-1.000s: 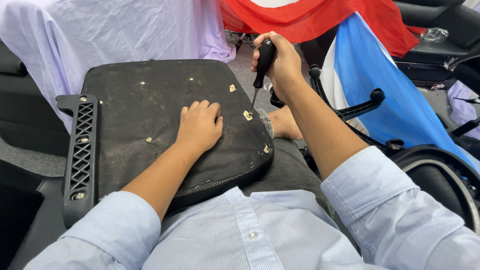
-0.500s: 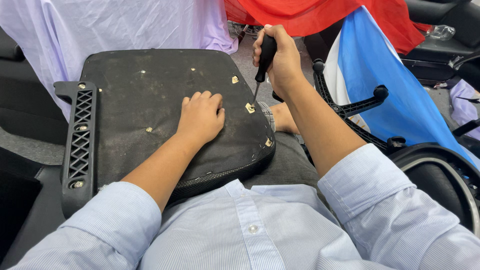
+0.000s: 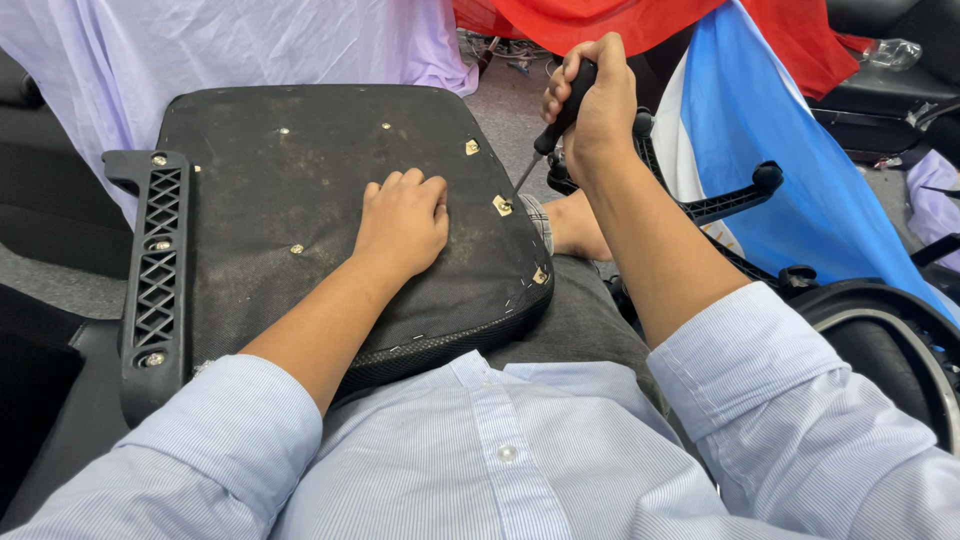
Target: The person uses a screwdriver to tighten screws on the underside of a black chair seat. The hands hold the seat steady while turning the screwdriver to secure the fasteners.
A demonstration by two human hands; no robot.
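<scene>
Draped cloths (image 3: 300, 50) hang far; left hand (image 3: 403, 222) presses flat on the seat base (image 3: 300, 200), right hand (image 3: 592, 105) grips a screwdriver (image 3: 556, 125) at a bracket (image 3: 502, 206).

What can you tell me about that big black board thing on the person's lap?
The flat black chair seat panel lies underside up across the person's lap. Its dusty, speckled fabric is stapled along the near edge. Small brass-coloured fittings dot it, and a black lattice plastic bracket is screwed to its left side. The left hand presses flat on it; the right hand aims a black-handled screwdriver at one fitting.
</scene>
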